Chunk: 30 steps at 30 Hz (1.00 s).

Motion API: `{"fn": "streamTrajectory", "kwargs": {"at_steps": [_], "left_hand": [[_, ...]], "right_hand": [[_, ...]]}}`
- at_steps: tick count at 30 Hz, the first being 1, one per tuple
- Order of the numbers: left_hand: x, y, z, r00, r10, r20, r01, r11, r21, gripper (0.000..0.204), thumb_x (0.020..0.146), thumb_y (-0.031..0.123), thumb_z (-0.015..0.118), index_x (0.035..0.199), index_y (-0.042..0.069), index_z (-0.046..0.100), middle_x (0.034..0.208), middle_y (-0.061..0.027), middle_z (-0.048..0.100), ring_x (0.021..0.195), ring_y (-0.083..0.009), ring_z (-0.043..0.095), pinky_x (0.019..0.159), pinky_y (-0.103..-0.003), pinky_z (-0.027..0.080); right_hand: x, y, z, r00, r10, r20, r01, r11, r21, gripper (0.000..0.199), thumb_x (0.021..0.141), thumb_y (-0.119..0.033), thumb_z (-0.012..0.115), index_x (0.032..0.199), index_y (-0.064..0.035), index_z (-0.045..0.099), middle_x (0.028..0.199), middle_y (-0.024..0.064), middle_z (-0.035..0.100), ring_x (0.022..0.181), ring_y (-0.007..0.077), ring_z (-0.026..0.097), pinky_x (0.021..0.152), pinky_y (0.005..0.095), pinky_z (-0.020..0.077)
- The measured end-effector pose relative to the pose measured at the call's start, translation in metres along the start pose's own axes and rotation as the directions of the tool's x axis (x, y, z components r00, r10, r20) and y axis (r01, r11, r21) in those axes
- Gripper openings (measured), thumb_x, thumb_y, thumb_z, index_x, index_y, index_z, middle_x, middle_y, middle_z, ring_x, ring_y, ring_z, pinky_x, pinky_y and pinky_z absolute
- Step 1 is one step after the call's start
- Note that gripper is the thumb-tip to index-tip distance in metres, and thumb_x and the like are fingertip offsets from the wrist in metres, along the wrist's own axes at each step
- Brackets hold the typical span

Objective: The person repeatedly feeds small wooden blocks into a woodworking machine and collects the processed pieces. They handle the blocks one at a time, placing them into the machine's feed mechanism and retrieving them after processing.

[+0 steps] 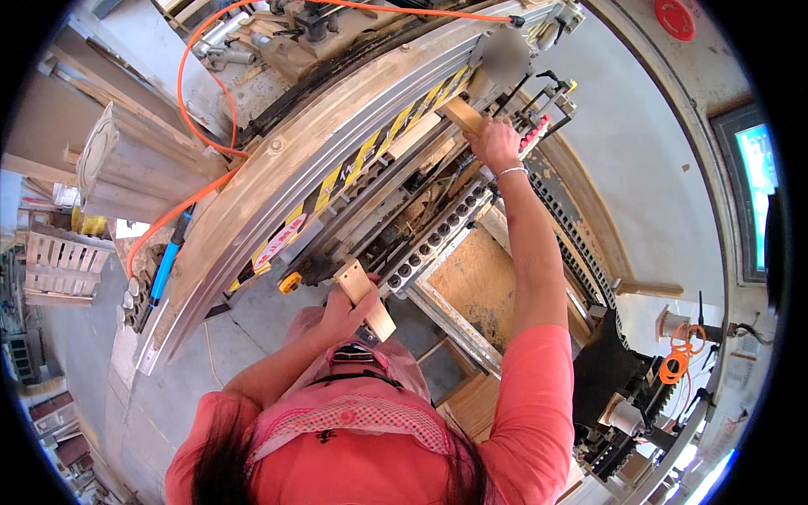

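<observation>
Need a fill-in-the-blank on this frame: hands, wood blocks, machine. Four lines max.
1. Each hand grips a ____ block: the left hand one near the body, the right hand one farther up the machine.
2. The hose looping over the machine is ____ in colour.
3. The right wrist wears a thin ____.
4. The warning stripes on the rail are yellow and ____.

Missing words: wooden; orange; bracelet; black
</observation>
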<state>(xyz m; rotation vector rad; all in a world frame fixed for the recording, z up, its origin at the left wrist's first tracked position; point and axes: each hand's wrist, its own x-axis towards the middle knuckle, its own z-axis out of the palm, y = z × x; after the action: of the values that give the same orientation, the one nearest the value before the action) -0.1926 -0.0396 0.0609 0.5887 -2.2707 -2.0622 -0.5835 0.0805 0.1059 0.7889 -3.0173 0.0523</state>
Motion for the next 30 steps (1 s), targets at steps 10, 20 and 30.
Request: {"fn": "streamTrajectory", "kwargs": {"at_steps": [10,20,30], "left_hand": [[-0.001,0.011,-0.001,0.998,-0.065,-0.003,0.065,0.997,-0.036,0.021,0.086,0.013,0.057,0.103,0.000,0.059,0.090,-0.0057,0.063,0.080,-0.0115,0.058,0.072,-0.028,0.047],[-0.003,-0.003,0.001,1.000,-0.018,-0.009,0.017,0.994,-0.112,0.025,0.088,0.016,0.056,0.106,-0.001,0.058,0.082,-0.0039,0.060,0.078,-0.0114,0.057,0.072,-0.028,0.047],[-0.004,0.009,0.003,0.999,-0.030,-0.024,0.029,0.998,-0.056,0.027,0.089,0.020,0.054,0.107,0.000,0.058,0.086,-0.0060,0.061,0.081,-0.0122,0.057,0.074,-0.030,0.047]], "right_hand": [[0.005,0.000,0.004,0.995,-0.078,-0.062,0.075,0.996,-0.043,0.047,0.077,-0.046,0.065,0.092,-0.0010,0.062,0.092,0.0143,0.065,0.097,0.0286,0.059,0.076,0.0391,0.0516],[0.003,-0.003,0.002,0.997,-0.073,-0.039,0.072,0.997,-0.038,0.052,0.078,-0.048,0.063,0.093,0.0013,0.062,0.093,0.0155,0.065,0.098,0.0284,0.059,0.078,0.0385,0.0519],[0.005,0.000,0.009,0.986,-0.093,-0.137,0.091,0.996,-0.017,0.049,0.077,-0.050,0.062,0.090,-0.0030,0.066,0.091,0.0187,0.065,0.091,0.0332,0.062,0.076,0.0417,0.0511]]}}
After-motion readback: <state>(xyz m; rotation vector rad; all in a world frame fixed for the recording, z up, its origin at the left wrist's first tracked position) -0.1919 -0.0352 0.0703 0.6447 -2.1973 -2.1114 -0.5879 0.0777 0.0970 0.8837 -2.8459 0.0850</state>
